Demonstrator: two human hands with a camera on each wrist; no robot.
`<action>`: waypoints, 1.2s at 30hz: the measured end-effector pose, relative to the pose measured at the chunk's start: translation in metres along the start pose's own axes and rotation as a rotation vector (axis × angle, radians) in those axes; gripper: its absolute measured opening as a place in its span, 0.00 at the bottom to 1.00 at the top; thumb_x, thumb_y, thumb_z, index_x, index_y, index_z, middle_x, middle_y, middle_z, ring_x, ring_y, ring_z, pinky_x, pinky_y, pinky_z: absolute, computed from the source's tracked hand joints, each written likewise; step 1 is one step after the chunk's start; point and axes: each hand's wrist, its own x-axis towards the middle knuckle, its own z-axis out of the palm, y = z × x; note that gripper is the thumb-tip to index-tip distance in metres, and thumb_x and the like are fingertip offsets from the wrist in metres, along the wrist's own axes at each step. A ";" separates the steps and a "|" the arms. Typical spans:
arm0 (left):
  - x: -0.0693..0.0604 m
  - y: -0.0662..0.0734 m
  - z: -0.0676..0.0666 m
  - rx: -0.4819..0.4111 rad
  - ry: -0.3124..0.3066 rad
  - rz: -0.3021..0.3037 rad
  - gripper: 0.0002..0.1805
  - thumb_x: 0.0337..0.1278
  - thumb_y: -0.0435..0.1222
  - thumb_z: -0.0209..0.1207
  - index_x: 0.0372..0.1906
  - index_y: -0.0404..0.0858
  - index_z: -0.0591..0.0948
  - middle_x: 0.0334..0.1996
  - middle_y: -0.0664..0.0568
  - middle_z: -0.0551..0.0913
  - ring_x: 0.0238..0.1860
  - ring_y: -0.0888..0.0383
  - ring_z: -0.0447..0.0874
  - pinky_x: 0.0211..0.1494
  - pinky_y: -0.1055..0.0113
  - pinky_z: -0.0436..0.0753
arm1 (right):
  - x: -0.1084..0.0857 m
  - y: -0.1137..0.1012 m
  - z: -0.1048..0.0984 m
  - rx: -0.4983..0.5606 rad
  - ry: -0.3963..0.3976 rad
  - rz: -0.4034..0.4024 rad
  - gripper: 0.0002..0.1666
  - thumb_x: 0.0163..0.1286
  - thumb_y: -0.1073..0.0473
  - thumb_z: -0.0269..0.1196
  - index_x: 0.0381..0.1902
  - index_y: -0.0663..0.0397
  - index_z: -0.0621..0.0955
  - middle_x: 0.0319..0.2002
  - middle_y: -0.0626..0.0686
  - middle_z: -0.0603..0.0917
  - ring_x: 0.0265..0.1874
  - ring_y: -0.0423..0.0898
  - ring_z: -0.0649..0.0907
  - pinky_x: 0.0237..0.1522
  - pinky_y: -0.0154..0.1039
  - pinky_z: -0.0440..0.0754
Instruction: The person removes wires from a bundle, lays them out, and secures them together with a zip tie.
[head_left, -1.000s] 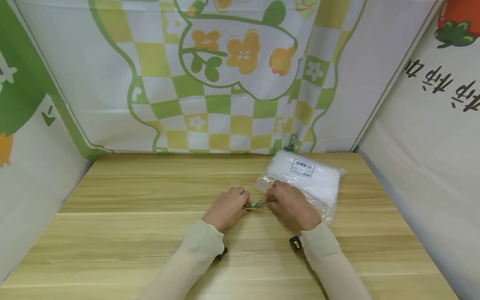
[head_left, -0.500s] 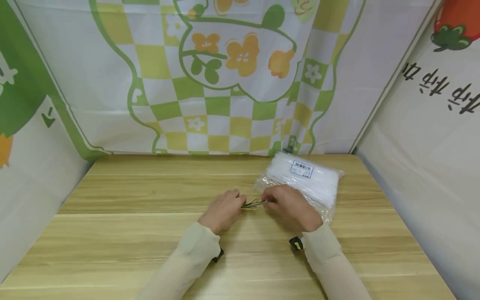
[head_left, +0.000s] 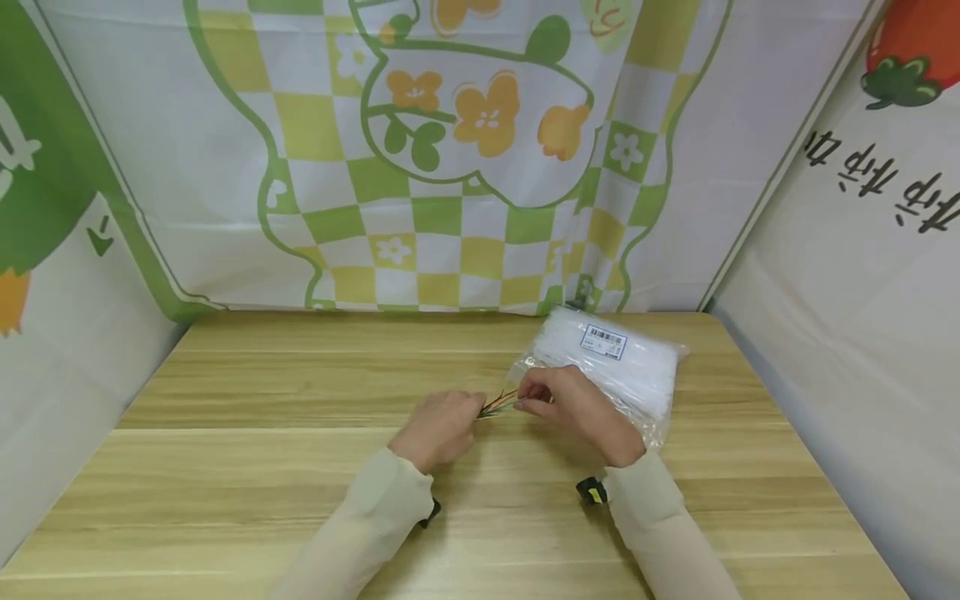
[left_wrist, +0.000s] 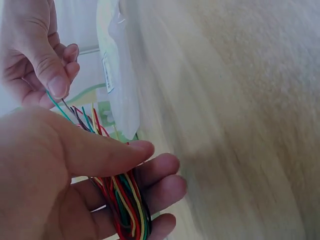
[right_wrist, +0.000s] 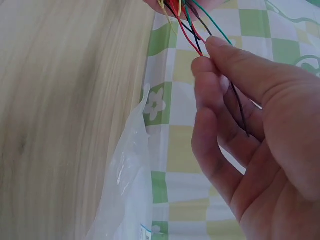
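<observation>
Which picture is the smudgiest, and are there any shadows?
Left wrist view: the smudgiest bit is the table, blurry and paler toward the upper right, though the wires in the left hand look fairly crisp; head view: soft, faint shadows on the table by the arms; right wrist view: the bag looks pale and hazy.

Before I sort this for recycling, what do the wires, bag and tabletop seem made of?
Wires: probably metal with a smooth plastic coating, going by their even, varied colours; no bare core is discernible. Bag: likely thin, glossy plastic film, since its edges are see-through and crinkled. Tabletop: wood or a wood-look laminate, low sheen, with pale streaked grain; I can't tell which.
</observation>
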 end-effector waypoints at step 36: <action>-0.038 -0.017 0.000 0.038 0.071 -0.143 0.20 0.64 0.40 0.64 0.16 0.48 0.72 0.17 0.58 0.67 0.21 0.58 0.66 0.26 0.63 0.66 | -0.001 -0.033 0.012 -0.100 -0.106 -0.269 0.04 0.75 0.58 0.68 0.39 0.50 0.88 0.28 0.43 0.88 0.24 0.29 0.81 0.31 0.24 0.80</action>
